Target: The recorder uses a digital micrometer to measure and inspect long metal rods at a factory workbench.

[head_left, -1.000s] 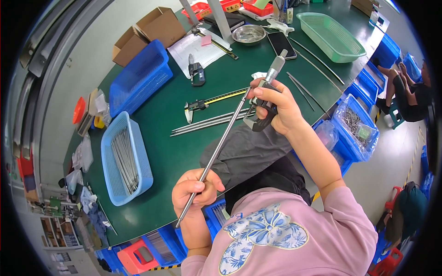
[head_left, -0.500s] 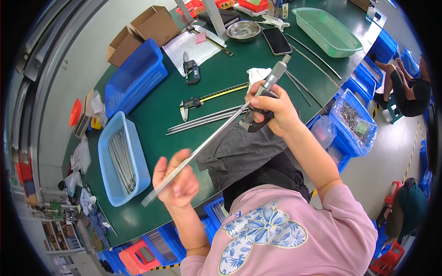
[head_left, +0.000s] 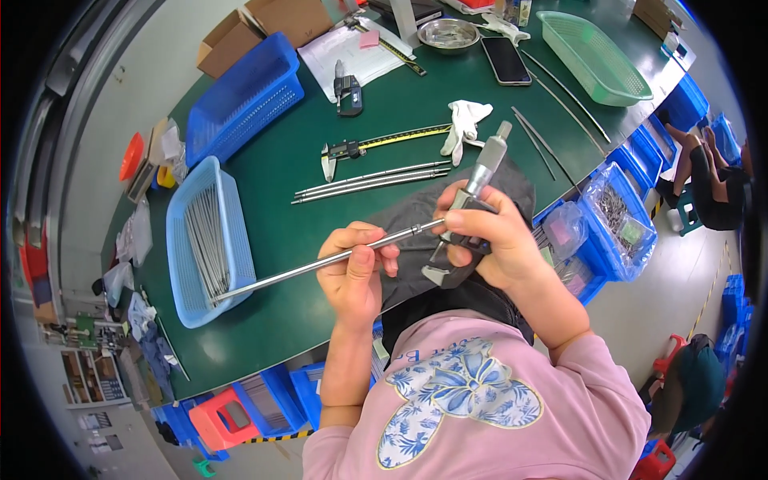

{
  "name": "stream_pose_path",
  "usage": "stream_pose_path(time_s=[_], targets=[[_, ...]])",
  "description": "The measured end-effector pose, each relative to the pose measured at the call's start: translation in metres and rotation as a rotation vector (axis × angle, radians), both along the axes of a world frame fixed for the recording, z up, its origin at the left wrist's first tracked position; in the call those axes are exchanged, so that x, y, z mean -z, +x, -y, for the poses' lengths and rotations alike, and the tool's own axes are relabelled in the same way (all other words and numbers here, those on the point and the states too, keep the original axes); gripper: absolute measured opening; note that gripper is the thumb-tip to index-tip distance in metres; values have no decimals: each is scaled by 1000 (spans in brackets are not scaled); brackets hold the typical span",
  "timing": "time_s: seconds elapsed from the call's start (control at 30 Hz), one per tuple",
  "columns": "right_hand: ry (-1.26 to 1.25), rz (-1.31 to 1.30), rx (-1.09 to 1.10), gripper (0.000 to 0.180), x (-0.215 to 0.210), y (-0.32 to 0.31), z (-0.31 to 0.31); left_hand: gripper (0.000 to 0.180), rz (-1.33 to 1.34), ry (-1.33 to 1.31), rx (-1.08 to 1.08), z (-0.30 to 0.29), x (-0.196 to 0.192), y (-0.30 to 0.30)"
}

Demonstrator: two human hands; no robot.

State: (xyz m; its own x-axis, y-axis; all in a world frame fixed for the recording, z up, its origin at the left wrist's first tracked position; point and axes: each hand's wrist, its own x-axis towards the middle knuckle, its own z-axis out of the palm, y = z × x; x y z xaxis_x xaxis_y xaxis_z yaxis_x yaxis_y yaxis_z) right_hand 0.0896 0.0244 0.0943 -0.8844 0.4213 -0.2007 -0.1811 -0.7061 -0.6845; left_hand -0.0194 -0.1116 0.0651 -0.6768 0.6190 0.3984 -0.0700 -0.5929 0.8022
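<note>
Fingers [head_left: 360, 262] around 1 rod [head_left: 298, 271], 1 micrometer [head_left: 485, 169]

A dark green worktop [head_left: 280, 152] spreads ahead of the left grip [head_left: 352, 272] and right grip [head_left: 504, 240], pale light glossing its far right end. Well beyond them stands a light-coloured post [head_left: 404, 20]. Far left of the left grip rises a pale grey wall [head_left: 160, 76]; behind and left is a shelving unit [head_left: 94, 376] with brown compartments. Right of the right grip, smooth grey floor [head_left: 672, 280] shines beneath a teal stool [head_left: 690, 218]. Behind and left of the left grip, striped floor tape [head_left: 280, 437] runs near a red stool [head_left: 210, 424].
</note>
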Motion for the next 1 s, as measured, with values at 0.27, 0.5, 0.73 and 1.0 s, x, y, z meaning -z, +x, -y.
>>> stream_pose_path(time_s=[0.27,0.5,0.73,1.0], targets=[[-86,-178,-115,63,-21,-2,-25,22,208,-54,257,13,-18,6],[-119,-143,-191,65,-28,-3,-18,23,287,-162,255,14,-18,10],[-81,-161,-233,62,-26,-6,-17,23,291,-227,269,16,-19,8],[-71,-144,-240,61,-24,-7,-17,21,255,-258,246,15,-21,9]])
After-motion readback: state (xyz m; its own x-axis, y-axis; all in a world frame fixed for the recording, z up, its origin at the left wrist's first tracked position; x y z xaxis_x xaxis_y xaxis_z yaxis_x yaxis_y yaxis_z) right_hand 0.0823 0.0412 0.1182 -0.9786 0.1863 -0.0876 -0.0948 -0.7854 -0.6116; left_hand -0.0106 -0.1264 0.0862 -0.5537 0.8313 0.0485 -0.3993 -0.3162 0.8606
